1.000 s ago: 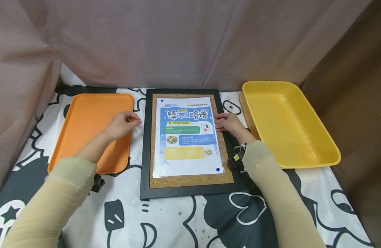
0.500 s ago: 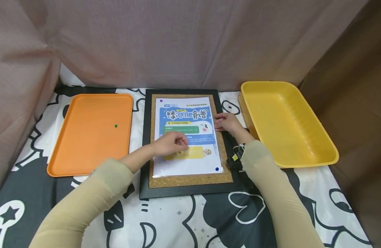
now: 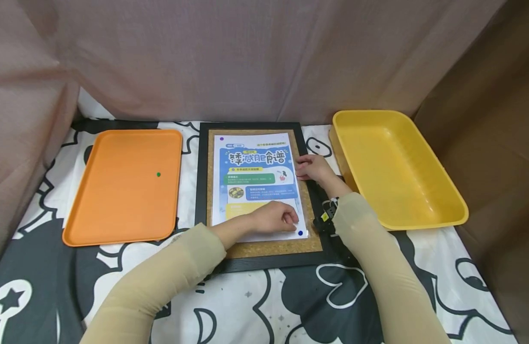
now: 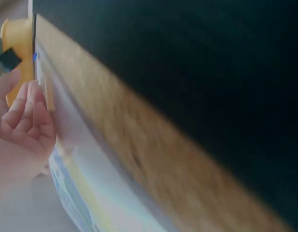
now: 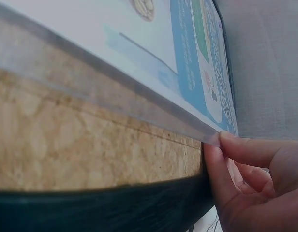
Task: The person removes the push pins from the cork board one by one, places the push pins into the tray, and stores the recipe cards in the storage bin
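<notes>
A printed sheet [image 3: 264, 152] in a clear plastic cover lies on a cork board [image 3: 247, 249] with a black frame [image 3: 203, 177]. A purple pushpin [image 3: 221, 139] sits at its upper left corner and a blue pushpin [image 3: 300, 233] at its lower right. My left hand [image 3: 273, 217] hovers over the sheet's lower part, fingers loosely bent beside the blue pushpin. In the left wrist view a gap shows between thumb and fingers, with nothing seen held. My right hand [image 3: 315, 169] pinches the sheet's right edge, thumb above and forefinger below, as the right wrist view shows.
To the left lies an orange tray [image 3: 118, 210] with a green pushpin [image 3: 158, 174] on it. A deep yellow tray [image 3: 402, 162] stands at the right. Curtains [image 3: 247, 57] hang behind the patterned tablecloth [image 3: 247, 310].
My left hand has gone from above the orange tray rightward across the sheet to its lower right corner, uncovering the green pushpin. My right hand has stayed at the sheet's right edge.
</notes>
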Demonstrator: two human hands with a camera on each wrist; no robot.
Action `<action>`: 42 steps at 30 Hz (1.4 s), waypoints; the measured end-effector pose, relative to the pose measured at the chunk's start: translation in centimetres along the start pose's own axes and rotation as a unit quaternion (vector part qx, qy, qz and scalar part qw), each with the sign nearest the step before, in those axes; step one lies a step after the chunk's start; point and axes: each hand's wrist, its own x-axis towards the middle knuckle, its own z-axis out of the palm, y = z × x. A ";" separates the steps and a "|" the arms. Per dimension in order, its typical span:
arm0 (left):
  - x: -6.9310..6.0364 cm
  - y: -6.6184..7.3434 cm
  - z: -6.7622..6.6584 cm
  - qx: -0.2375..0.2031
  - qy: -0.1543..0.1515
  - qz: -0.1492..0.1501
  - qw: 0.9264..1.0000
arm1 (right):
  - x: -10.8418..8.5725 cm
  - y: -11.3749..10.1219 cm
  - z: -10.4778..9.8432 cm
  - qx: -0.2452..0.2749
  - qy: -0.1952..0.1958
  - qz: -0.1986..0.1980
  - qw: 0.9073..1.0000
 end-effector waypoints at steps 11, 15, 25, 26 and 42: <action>1.0 1.2 1.8 0.075 0.010 -0.018 0.997 | -0.2 0.0 0.0 -0.008 0.005 -0.003 1.000; 1.2 1.2 2.2 0.090 0.021 -0.020 0.996 | -0.2 0.0 0.0 -0.009 0.005 -0.004 1.000; 1.2 1.1 1.9 0.086 0.014 -0.018 0.996 | -0.2 0.1 0.1 0.002 -0.001 -0.012 1.000; 1.2 1.1 1.9 0.082 0.013 -0.018 0.996 | -0.2 0.0 0.1 0.003 -0.001 -0.012 1.000; 1.1 0.9 1.5 0.057 0.001 -0.020 0.998 | -0.2 0.0 0.1 -0.001 0.001 -0.008 1.000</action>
